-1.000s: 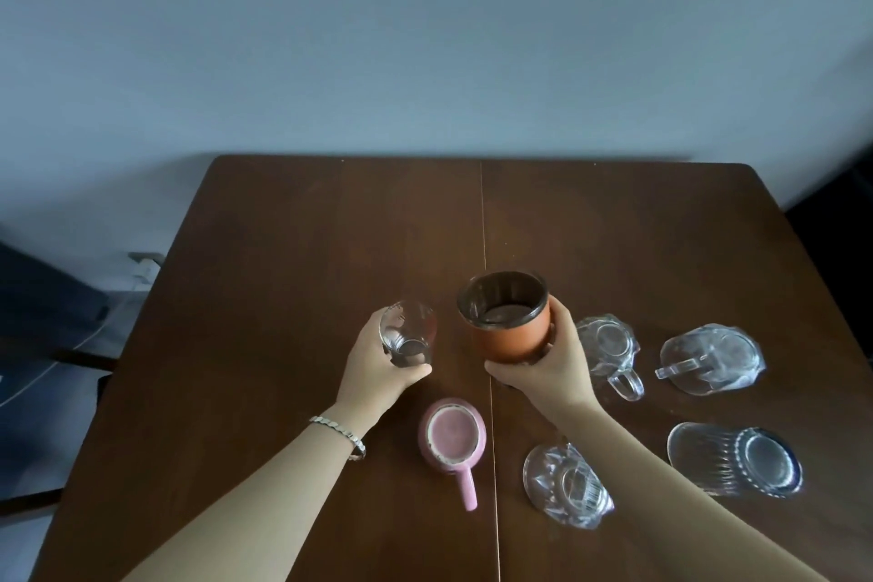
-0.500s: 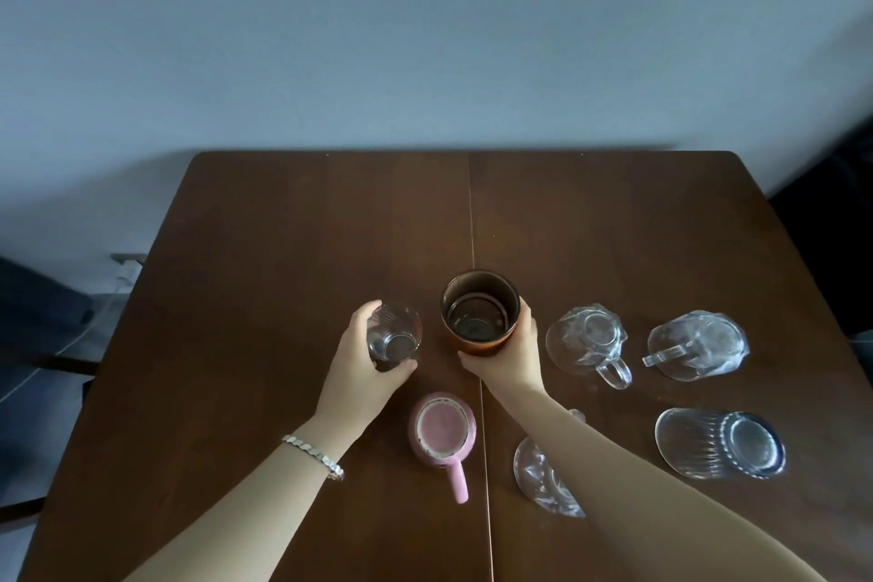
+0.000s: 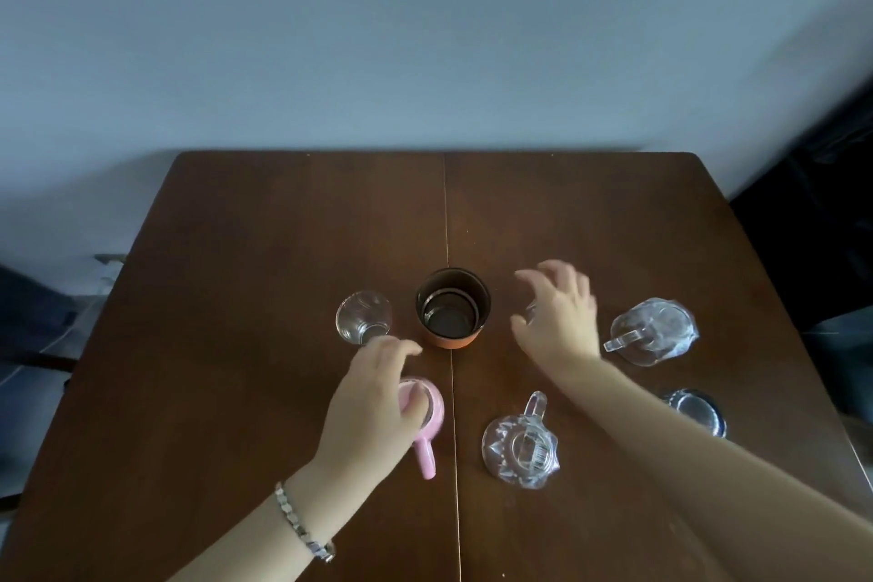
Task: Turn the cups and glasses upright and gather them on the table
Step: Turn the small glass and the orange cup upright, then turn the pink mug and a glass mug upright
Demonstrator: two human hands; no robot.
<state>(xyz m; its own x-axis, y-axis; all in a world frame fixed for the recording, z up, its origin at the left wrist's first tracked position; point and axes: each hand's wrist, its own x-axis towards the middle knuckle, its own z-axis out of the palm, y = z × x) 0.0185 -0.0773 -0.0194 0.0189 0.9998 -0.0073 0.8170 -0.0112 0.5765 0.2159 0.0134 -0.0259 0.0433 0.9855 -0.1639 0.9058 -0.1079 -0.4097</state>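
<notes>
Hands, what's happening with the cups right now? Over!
Left hand open, reaching onto pink handled mug. Right hand open above a clear glass mug. Small clear glass and brown-orange cup upright. Nothing blocking.

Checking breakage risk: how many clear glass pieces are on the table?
5, perhaps: small tumbler left of the brown cup, mug far right, mug near centre, glass behind the right forearm, one mostly hidden under the right hand.

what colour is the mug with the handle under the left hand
Pink, seen in the head view: the ceramic mug beneath the left hand.

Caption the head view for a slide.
Small clear glass and orange cup stand upright; left hand reaches over pink mug, right hand spreads open.
</notes>
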